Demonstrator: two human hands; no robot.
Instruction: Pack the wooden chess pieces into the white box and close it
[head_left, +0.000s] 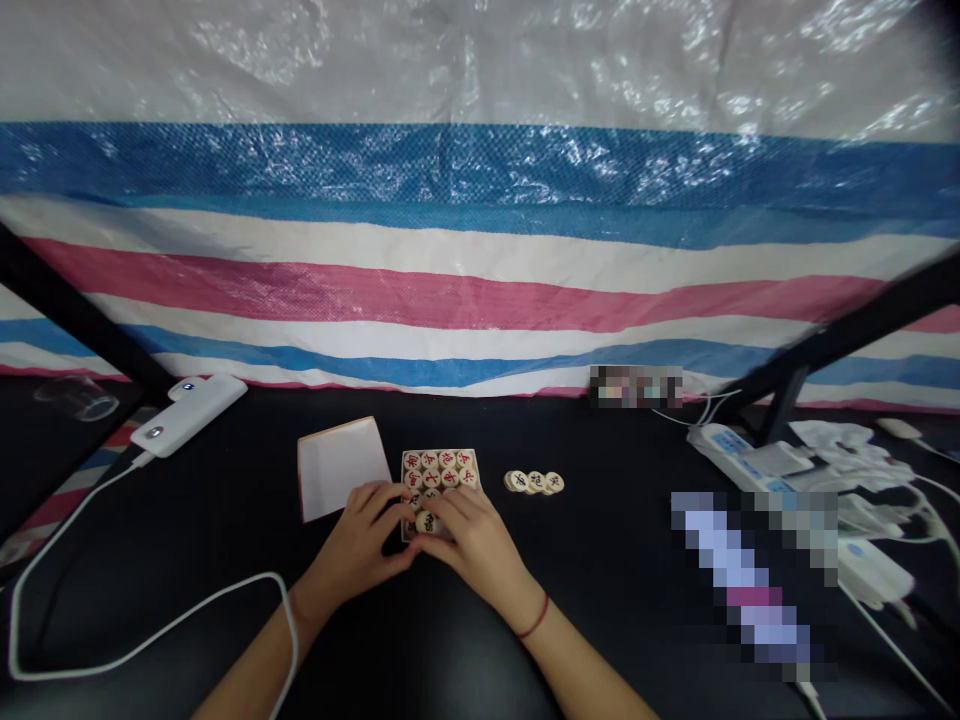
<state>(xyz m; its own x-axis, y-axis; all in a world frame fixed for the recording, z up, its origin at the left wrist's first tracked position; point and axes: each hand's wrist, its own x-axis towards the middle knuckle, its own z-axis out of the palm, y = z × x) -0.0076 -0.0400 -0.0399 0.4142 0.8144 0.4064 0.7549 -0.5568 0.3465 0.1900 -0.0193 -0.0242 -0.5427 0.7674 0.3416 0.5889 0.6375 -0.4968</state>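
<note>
A small open box (439, 452) holds rows of round Chinese chess pieces (448, 460) with red characters at the far side and dark ones nearer me. My left hand (367, 535) is at the box's left side, its fingers curled over the edge and its thumb at the near corner. Over the near right part of the box, my right hand (472, 535) has thumb and fingers closed around a Chinese chess piece (427, 522) with a dark character. My fingers hide part of the rows. Short overlapping stacks of pieces (535, 482) lie right of the box.
A pale box lid (341, 470) lies left of the box on the black table (600, 600). A white power bank (191, 415) trails a white cable (150, 650) across my left forearm. At right are a power strip (724, 445), chargers, cables and blurred items. Striped sheeting (465, 290) hangs behind.
</note>
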